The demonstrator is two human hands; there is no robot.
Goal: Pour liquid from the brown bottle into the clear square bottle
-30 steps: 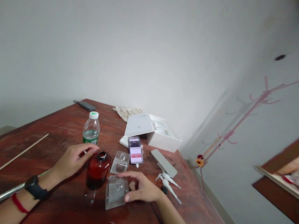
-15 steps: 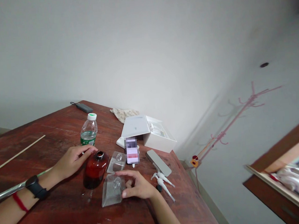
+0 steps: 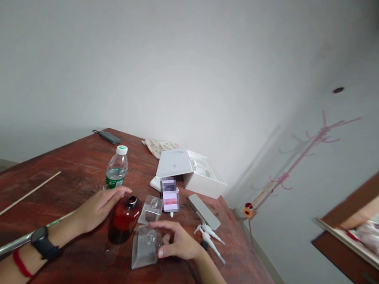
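My left hand [image 3: 99, 206] lies along the far left side of an uncapped amber bottle [image 3: 125, 221], its fingers stretched out near the bottle's shoulder and its thumb hidden. Dark liquid shows low in the amber bottle. With index finger and thumb, my right hand [image 3: 180, 243] holds the edge of a clear square plastic bottle [image 3: 145, 251] on the table, the other fingers curled. A second clear square bottle [image 3: 149, 212] sits just beyond it. Two white pump heads [image 3: 211, 240] lie right of my right hand.
A water bottle [image 3: 116, 168] stands behind my left hand. Further back are a phone [image 3: 170, 199], an open white box [image 3: 205, 175], a grey case [image 3: 204, 211], a cloth [image 3: 160, 146] and a dark grey device [image 3: 110, 136]. A thin stick [image 3: 24, 196] lies at left.
The view has shifted slightly, so things sit a little lower and further right. The fingers of my left hand lie straighter beside the amber bottle. My right hand stays at the clear bottle.
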